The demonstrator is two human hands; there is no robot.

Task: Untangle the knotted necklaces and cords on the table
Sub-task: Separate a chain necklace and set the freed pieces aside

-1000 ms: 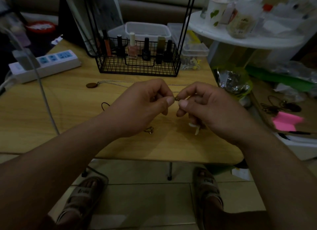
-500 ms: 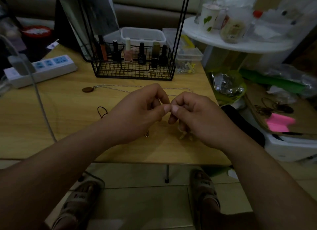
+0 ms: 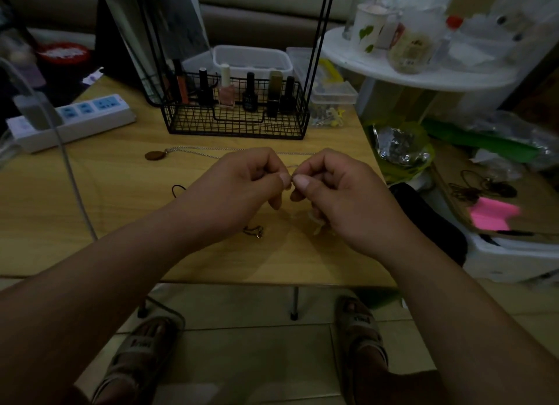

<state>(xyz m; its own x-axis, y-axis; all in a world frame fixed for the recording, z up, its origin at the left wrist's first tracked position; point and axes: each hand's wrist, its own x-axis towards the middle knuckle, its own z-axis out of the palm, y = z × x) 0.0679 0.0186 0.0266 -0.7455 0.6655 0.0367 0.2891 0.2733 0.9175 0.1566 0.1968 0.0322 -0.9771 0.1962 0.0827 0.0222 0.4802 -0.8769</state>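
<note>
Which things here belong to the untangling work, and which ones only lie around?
Job: left hand and right hand, both pinching a thin chain; pendant necklace; black cord; loose chain.
Lying about: wire basket with nail polish bottles; power strip; pink paper.

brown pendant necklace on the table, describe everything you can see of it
The brown pendant necklace lies flat on the wooden table, in front of the black wire basket, apart from it. At its left end is a small flat brown oval pendant, wood-like. A thin silvery chain runs right from it in two nearly straight strands and disappears behind the left hand and right hand, which pinch a fine strand between their fingertips. Whether that strand belongs to this chain cannot be told.
</note>
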